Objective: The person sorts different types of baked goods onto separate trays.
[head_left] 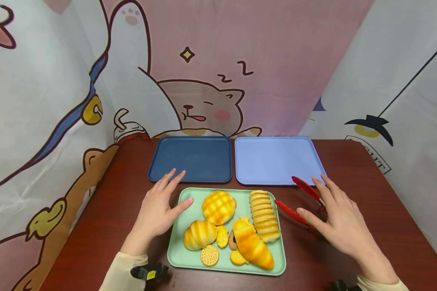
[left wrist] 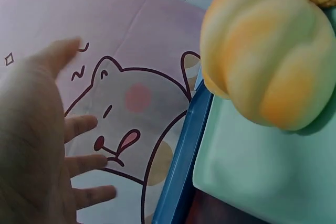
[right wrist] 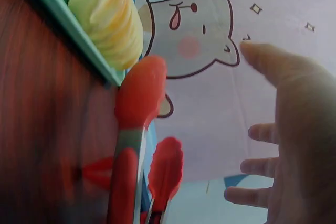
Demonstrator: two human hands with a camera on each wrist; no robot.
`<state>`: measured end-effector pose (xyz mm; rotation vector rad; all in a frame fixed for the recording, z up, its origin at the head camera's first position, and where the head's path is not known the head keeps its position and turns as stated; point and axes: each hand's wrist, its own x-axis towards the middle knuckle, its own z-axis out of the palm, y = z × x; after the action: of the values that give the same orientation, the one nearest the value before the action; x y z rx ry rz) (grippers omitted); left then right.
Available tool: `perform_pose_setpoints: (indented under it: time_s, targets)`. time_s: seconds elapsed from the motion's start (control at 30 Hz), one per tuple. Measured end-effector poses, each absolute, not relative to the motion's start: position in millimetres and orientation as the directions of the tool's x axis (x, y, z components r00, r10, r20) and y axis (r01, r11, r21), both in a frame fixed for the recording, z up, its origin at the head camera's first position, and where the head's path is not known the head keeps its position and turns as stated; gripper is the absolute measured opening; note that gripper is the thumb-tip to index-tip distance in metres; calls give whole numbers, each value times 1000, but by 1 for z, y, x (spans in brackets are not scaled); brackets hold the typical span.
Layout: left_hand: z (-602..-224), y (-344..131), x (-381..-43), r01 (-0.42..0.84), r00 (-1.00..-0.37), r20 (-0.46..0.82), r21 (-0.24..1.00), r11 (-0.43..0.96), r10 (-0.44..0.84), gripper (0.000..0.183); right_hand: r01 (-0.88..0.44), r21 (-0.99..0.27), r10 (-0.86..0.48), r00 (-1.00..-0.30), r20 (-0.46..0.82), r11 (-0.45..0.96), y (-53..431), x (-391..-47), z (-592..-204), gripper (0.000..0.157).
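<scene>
My left hand (head_left: 154, 210) hovers by the left edge of a green tray (head_left: 242, 202), fingers spread, holding nothing. On this tray lie a round bun with a grid pattern (head_left: 218, 207), a striped bun (head_left: 200, 235), a ridged long bread (head_left: 264, 216) and a croissant-shaped bread (head_left: 255, 246). A round biscuit (head_left: 209, 255) and other small biscuits sit among them. To the right, my right hand (head_left: 344, 222) is held above red-tipped tongs (head_left: 290, 211) with its fingers apart. The right wrist view shows the tongs (right wrist: 140, 93) spread, away from that hand's fingers.
Behind the green tray, a dark blue tray (head_left: 193, 159) stands at left and a light blue tray (head_left: 276, 159) at right, both bare. All rest on a reddish-brown table (head_left: 124, 194). A cartoon-printed cloth (head_left: 276, 60) hangs around the back and sides.
</scene>
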<state>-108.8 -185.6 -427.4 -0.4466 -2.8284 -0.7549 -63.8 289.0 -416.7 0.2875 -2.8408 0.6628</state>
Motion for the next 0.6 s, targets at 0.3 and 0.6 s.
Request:
perform_pose_setpoints:
  time_s: [0.3, 0.6]
  targets:
    - [-438, -192, -105, 179, -984, 116, 631, 755, 136, 84, -92, -372, -70, -995, 72, 924, 310, -64, -433, 107]
    - [-454, -194, -101, 68, -996, 12, 765, 640, 91, 75, -29, -378, -42, -999, -27, 925, 320, -60, -448, 117]
